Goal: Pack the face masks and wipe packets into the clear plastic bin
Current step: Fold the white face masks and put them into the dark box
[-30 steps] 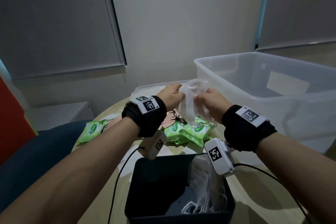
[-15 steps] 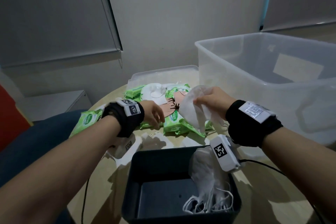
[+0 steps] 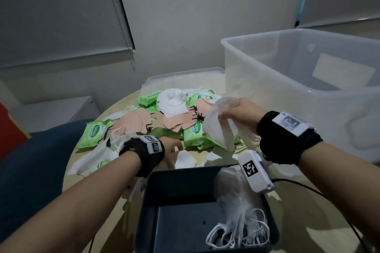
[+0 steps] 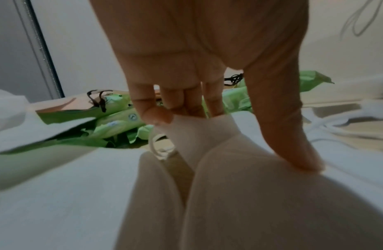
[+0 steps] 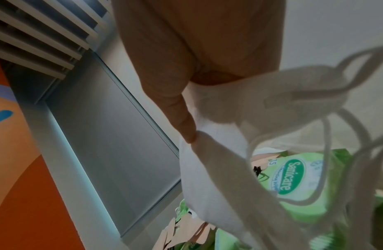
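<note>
A soft white fabric face mask (image 3: 221, 124) is being pinched in the curled fingers and thumb of the right hand (image 3: 239, 112), and it is being held in the air, folded and drooping below the knuckles, with its thin white ear loops (image 5: 327, 128) dangling loose under the palm. The large clear plastic bin (image 3: 304, 80) is standing just beyond and to the outer side of that hand, its rim at about knuckle height.

The left hand (image 3: 170, 150) is being lowered onto a second white mask (image 4: 207, 135) lying flat on the pale round table (image 3: 216, 152); the thumb is being pressed down on the fabric while the fingertips (image 4: 156, 115) are being brought onto its raised fold, so a pinch appears to be forming rather than complete.

Several risks are being created here. The hanging loops could be snagged on the green plastic wipe packets (image 3: 197, 133) directly beneath the right hand, or on the bin's rim as the mask is being carried over it, and the mask could be dragged out of the light pinch. Under the left hand, neighbouring white masks are lying overlapped, so two could be lifted together, or a loop could be caught and the pile of peach-coloured masks (image 3: 139, 119) beyond the fingers disturbed. The dark open box (image 3: 185, 178) nearer the wrists could also be knocked.
</note>
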Motion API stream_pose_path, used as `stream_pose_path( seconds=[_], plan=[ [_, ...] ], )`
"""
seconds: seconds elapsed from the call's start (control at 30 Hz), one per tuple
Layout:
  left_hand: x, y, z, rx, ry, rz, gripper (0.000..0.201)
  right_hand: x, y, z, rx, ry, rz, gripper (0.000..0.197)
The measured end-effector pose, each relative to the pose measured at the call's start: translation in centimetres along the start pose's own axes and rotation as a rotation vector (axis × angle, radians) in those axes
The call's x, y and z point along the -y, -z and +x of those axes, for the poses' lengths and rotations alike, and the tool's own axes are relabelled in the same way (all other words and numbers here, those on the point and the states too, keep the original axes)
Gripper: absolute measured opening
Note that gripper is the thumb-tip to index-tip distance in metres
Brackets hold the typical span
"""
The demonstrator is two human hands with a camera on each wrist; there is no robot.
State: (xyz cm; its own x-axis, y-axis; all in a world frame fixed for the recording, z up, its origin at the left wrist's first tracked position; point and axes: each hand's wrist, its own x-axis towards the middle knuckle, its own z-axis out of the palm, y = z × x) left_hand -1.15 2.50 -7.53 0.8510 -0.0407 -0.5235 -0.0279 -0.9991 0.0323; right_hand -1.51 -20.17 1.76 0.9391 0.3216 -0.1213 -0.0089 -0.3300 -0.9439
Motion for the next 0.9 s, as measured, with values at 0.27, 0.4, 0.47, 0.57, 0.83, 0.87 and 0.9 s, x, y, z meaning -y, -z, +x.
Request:
stream_pose_path(
  seconds=[0.27,0.4,0.47,0.57,0.83,0.87,0.9],
  plan=[
    [0.4,2.0,-2.5,-0.258,-0.046,-0.301,0.019,0.4,0.1,-0.5,-0.045,0.018,-0.101,0.023],
    [0.2,5.6,-5.2,-0.464,-0.097,-0.556,0.017,0.7,0.5,-0.9,-0.077,0.030,-0.087,0.024],
    [-0.1,7.0,-6.3,-0.542,-0.121,-0.686,0.020,0.9,0.6,-1.0,-0.079,0.033,-0.118,0.020],
    [-1.0,8.3,-8.2,-0.530,-0.248,-0.928,0.045,1.0,0.6,-1.3,-0.091,0.041,-0.114,0.010],
    [-4.0,9.1,-11.0,-0.546,-0.412,-1.162,0.024,0.9,0.0,-2.8,-0.079,0.092,0.054,0.021],
    [-4.2,9.3,-11.2,-0.550,-0.424,-1.172,0.025,0.9,0.0,-2.9,-0.071,0.104,0.088,0.022],
    [-4.5,9.5,-11.5,-0.562,-0.441,-1.186,0.026,0.9,-0.1,-3.0,-0.050,0.108,0.124,0.023]
  ],
)
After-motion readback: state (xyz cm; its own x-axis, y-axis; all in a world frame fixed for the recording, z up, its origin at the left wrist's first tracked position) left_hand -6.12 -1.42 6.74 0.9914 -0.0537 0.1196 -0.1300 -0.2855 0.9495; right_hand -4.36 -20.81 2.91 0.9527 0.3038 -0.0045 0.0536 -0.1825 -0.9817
